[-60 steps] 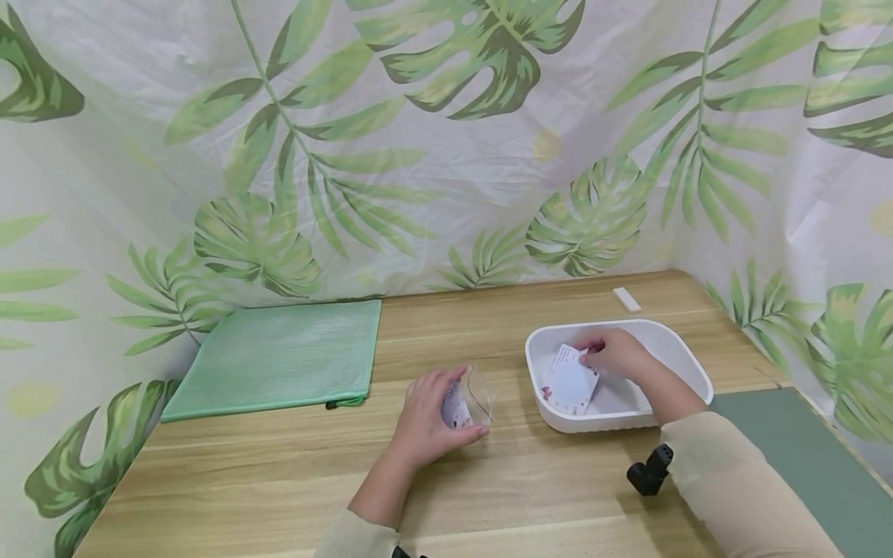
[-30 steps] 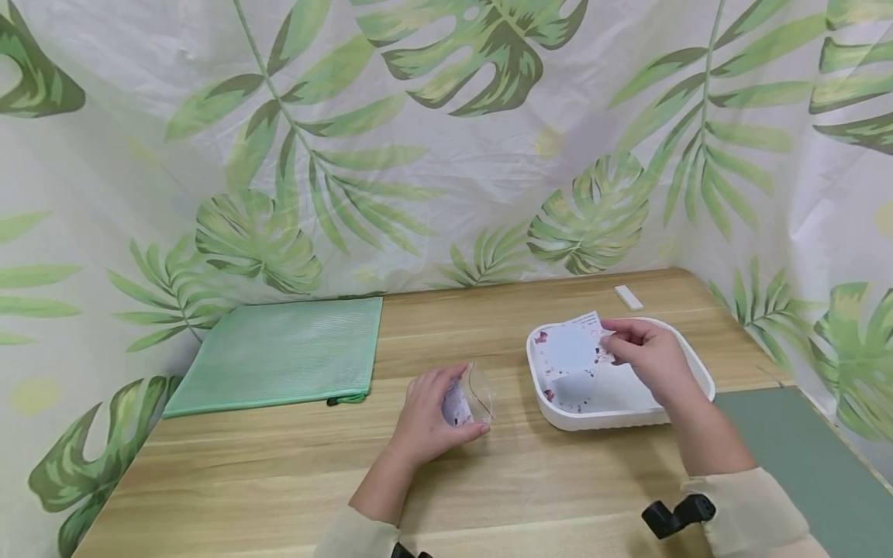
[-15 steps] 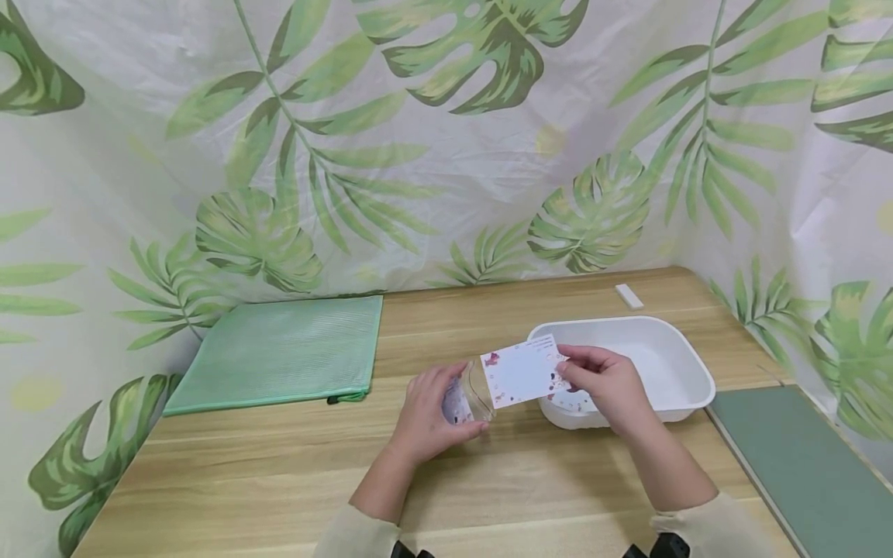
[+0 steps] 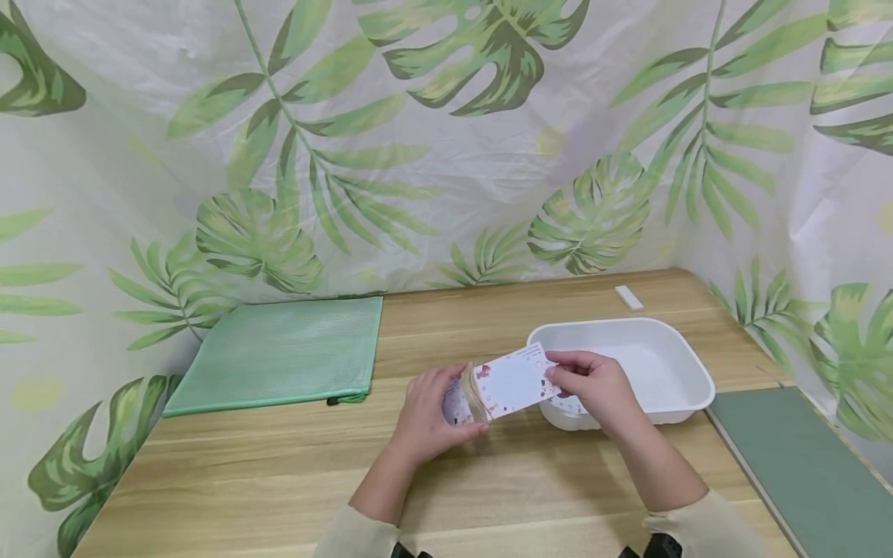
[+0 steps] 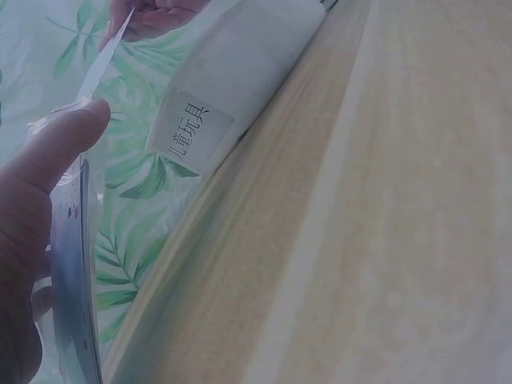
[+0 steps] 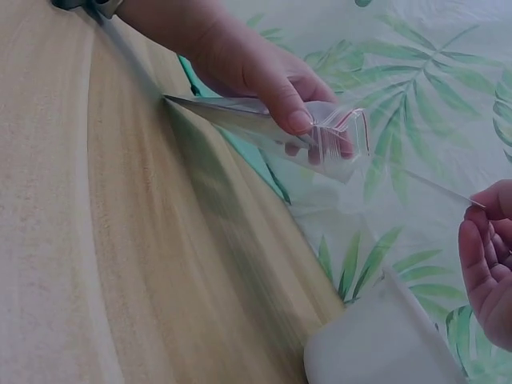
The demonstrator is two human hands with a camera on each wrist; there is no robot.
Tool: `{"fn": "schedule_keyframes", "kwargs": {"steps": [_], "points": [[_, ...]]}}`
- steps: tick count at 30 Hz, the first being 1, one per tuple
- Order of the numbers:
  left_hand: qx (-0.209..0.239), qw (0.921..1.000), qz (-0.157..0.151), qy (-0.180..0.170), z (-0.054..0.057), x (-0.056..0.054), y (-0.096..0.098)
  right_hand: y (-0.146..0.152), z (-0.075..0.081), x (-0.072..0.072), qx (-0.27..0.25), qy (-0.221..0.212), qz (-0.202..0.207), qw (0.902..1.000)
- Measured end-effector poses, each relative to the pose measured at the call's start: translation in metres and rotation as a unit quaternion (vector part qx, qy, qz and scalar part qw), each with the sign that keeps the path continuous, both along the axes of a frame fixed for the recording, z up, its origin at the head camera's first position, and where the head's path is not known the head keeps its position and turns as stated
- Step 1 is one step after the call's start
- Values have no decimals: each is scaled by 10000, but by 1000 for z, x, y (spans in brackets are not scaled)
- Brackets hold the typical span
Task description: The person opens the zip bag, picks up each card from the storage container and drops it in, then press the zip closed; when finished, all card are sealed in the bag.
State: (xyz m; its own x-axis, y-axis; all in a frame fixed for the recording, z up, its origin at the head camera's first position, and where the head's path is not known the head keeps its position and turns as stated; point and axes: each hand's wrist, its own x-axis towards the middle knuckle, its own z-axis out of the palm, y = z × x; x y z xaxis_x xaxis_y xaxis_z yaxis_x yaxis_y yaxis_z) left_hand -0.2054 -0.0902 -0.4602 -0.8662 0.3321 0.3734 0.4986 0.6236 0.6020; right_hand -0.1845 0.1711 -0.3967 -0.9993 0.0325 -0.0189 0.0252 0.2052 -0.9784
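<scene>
In the head view my left hand [image 4: 421,422] holds a clear zip-lock bag [image 4: 477,397] by its sides, its mouth bowed apart toward the right. Printed cards show inside the bag. Between thumb and fingers, my right hand [image 4: 601,389] pinches the right end of a white card [image 4: 515,380] with small red prints. The card's left end meets the bag's mouth and appears to sit just within it. From the right wrist view, the card is seen nearly edge-on, level with the bag's zip strip [image 6: 328,144]. The left thumb [image 5: 76,136] presses the bag's edge in the left wrist view.
A white plastic bin [image 4: 687,360] stands right of the bag, with another printed card [image 4: 568,404] inside at its left. A green mesh zip pouch [image 4: 279,353] lies back left. A small white block [image 4: 629,297] lies behind the bin, and a grey-green panel [image 4: 802,449] at right.
My right hand has lifted the card out of the white bin and carried it left to the bag's mouth. Over the last half second it slid slightly further left. My left hand stayed put.
</scene>
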Motion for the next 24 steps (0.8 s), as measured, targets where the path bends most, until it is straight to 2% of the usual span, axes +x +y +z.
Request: {"fn": "schedule_keyframes", "kwargs": {"steps": [3,14,24], "points": [[-16,10000,12,-20,0,0,0,-2,3,-2,99,-18,31,9999],[-91,10000,-13,34,0,0,0,-12,6,-6,-52,-3,209,9998],[-144,9997,-58,201,0,0,-1,-37,-6,-6,-41,61,177,9998]]}}
